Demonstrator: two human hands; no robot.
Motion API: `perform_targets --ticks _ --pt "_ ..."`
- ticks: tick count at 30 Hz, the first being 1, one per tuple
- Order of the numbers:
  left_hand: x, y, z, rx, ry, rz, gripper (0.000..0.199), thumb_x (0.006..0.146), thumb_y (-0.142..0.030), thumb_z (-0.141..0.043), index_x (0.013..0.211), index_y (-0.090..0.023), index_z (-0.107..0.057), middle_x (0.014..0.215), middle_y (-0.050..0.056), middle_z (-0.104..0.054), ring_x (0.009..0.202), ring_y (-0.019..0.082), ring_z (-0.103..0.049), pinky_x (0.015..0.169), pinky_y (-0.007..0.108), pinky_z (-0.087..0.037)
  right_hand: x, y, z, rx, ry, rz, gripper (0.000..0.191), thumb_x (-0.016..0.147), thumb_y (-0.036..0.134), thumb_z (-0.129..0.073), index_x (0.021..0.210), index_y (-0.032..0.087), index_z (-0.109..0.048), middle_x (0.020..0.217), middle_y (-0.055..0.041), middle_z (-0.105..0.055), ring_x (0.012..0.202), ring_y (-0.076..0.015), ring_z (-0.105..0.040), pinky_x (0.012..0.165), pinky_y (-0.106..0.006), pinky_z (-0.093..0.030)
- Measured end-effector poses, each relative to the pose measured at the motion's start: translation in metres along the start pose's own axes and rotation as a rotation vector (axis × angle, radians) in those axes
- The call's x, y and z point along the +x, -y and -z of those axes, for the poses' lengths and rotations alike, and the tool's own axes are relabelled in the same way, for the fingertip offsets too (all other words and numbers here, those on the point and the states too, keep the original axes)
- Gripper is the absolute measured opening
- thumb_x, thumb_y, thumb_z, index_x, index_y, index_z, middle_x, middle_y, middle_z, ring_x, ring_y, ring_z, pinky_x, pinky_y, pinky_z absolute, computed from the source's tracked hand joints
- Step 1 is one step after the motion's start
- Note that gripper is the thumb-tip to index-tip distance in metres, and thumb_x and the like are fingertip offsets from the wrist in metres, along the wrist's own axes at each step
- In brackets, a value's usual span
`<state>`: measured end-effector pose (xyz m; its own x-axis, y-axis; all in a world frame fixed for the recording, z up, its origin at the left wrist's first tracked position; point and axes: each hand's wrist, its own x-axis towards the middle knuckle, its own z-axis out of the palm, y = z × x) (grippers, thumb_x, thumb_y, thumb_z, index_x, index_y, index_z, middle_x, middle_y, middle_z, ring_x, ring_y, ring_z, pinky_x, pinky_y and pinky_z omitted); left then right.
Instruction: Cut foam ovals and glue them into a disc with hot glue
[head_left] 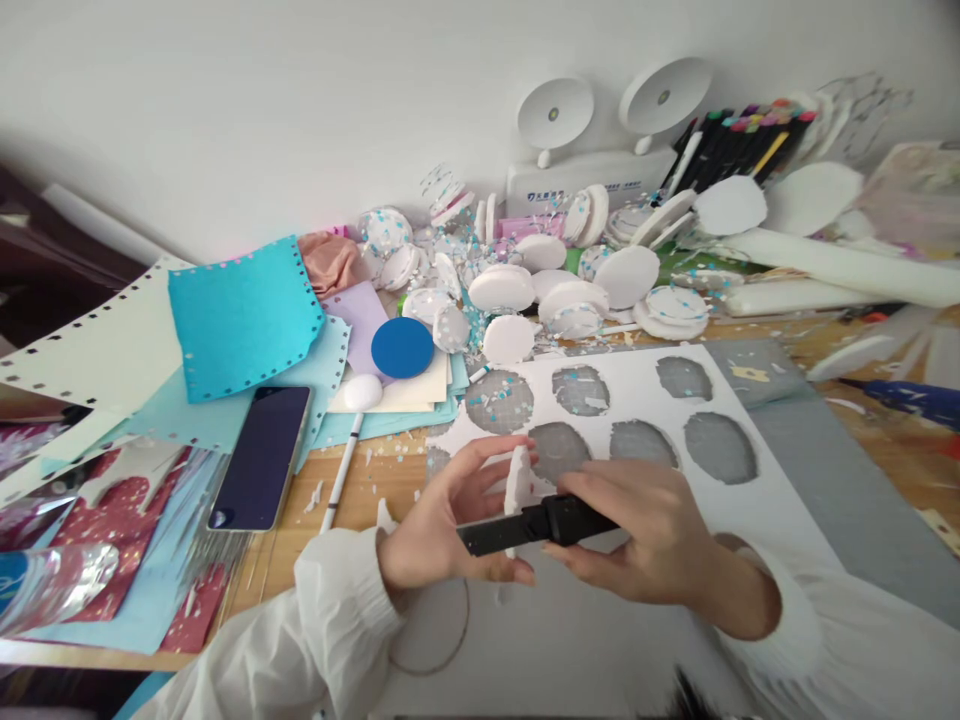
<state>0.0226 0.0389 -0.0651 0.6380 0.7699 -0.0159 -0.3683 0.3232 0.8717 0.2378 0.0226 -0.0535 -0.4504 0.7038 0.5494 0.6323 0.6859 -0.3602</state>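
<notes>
Between the fingers and thumb of my left hand [442,525] a white foam disc [516,485] is held edge-on. My right hand [649,525] is closed round a black utility knife [559,522]. Its dark blade end points left and crosses in front of the disc. Whether the blade touches the foam I cannot tell. Under both hands lies a white foam sheet [780,510] with several rough round holes cut out of it, the grey mat showing through them.
Several cut foam discs [501,288] and blue-white scraps are heaped along the wall. A phone [262,458], coloured sheets [244,315], a blue disc [403,347] and a white stick with a round head [345,465] lie left. A plastic bottle [60,585] lies front left, a blue-handled tool [915,398] right.
</notes>
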Motion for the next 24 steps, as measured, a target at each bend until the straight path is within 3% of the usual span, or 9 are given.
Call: perform_targets --ticks 8,15,20,24 --pt "-0.004 0.001 0.006 0.008 -0.017 0.010 0.092 0.049 -0.010 -0.090 0.129 -0.032 -0.052 0.148 0.010 -0.042 0.130 0.034 -0.046 0.104 0.049 -0.042 0.000 -0.009 0.000 0.016 -0.029 -0.053 0.027 0.084 0.044 -0.062 0.084 0.018 -0.060 0.067 -0.0036 -0.068 0.055 -0.0160 -0.062 0.050 -0.029 -0.041" --pt "-0.001 0.000 0.002 0.041 0.031 -0.024 0.093 0.046 -0.008 -0.091 0.128 -0.031 -0.054 0.143 0.010 -0.049 0.127 0.032 -0.051 0.106 0.049 -0.040 0.000 -0.001 -0.002 0.054 -0.019 -0.052 0.028 0.084 0.046 -0.061 0.085 0.018 -0.062 0.068 -0.0039 -0.069 0.056 -0.0166 -0.064 0.052 -0.029 -0.045" --pt "-0.001 -0.005 -0.002 0.025 -0.054 -0.056 0.083 0.053 -0.010 -0.088 0.127 -0.030 -0.055 0.143 0.011 -0.050 0.128 0.033 -0.050 0.100 0.048 -0.044 -0.001 -0.019 0.001 0.005 -0.073 -0.119 0.024 0.085 0.042 -0.062 0.086 0.018 -0.062 0.071 -0.0043 -0.071 0.058 -0.0166 -0.066 0.053 -0.027 -0.048" --pt "0.001 -0.008 -0.003 0.031 -0.050 -0.083 0.081 0.056 -0.011 -0.087 0.127 -0.030 -0.054 0.144 0.012 -0.048 0.124 0.032 -0.053 0.097 0.046 -0.047 -0.001 -0.026 0.004 -0.013 -0.134 -0.144 0.023 0.085 0.040 -0.062 0.090 0.018 -0.062 0.076 -0.0059 -0.073 0.062 -0.0180 -0.069 0.058 -0.027 -0.051"
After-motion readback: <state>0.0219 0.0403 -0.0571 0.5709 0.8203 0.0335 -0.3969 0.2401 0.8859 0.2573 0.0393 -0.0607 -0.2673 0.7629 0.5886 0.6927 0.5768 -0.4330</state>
